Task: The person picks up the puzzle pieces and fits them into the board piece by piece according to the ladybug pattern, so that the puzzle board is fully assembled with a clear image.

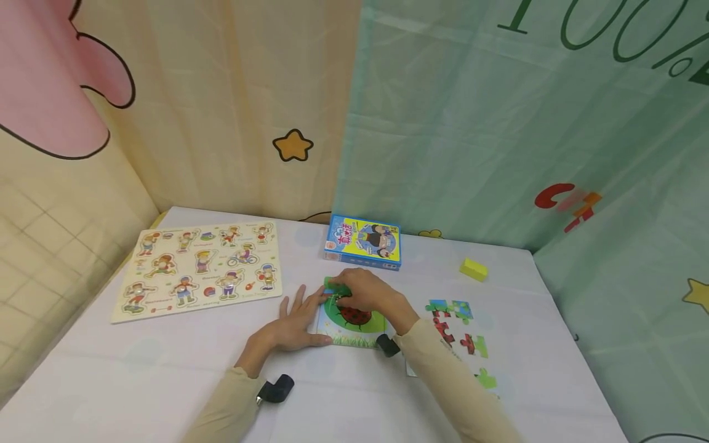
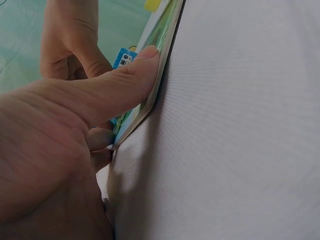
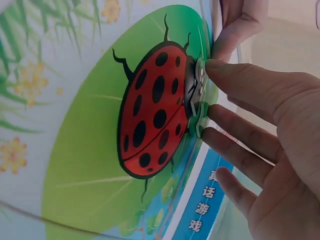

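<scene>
A ladybug picture board [image 1: 354,339] with grass along its near side lies flat on the white table. My left hand [image 1: 293,326] rests at the board's left side with fingers spread; in the left wrist view its thumb [image 2: 132,75] presses on the board's edge. Over the ladybug's head, my right hand [image 1: 362,290] reaches across the far part of the board. Seen from the right wrist, that hand pinches a thin jigsaw piece [image 3: 201,80] between thumb and fingers, and the piece stands tilted up from the picture.
Several loose jigsaw pieces [image 1: 468,344] lie to the right, partly behind my right sleeve. A blue and yellow card box [image 1: 362,242] stands beyond the board. A yellow block [image 1: 473,269] sits at the far right, and a wooden peg puzzle [image 1: 202,271] of sports figures at the left.
</scene>
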`<act>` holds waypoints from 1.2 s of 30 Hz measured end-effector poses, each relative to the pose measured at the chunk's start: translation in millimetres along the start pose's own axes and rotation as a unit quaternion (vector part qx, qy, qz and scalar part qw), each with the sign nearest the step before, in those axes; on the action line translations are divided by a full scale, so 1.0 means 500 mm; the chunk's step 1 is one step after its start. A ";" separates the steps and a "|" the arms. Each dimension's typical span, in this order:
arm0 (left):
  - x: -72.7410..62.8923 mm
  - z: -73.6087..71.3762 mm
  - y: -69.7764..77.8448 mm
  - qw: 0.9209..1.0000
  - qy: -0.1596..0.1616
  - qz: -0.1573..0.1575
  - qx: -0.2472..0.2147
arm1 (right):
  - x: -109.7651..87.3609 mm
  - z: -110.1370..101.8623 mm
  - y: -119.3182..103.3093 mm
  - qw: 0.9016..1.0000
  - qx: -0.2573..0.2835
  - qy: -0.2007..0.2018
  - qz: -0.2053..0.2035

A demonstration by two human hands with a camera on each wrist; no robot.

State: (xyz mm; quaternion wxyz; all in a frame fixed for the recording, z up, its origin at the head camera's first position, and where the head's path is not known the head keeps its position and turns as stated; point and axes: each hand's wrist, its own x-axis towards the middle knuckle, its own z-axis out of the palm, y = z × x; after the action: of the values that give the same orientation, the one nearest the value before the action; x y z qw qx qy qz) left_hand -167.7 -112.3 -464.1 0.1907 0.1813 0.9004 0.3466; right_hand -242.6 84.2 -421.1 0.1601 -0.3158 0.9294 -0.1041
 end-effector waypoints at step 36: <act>-0.001 0.001 0.000 1.000 0.012 0.018 -0.003 | -0.256 0.027 0.238 0.970 0.141 0.154 0.127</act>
State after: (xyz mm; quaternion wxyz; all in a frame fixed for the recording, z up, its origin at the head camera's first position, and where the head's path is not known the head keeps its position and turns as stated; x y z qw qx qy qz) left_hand -167.0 -112.3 -464.6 0.1746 0.1928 0.8981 0.3545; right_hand -207.6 254.9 -439.2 0.0695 -0.1491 0.9515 -0.2601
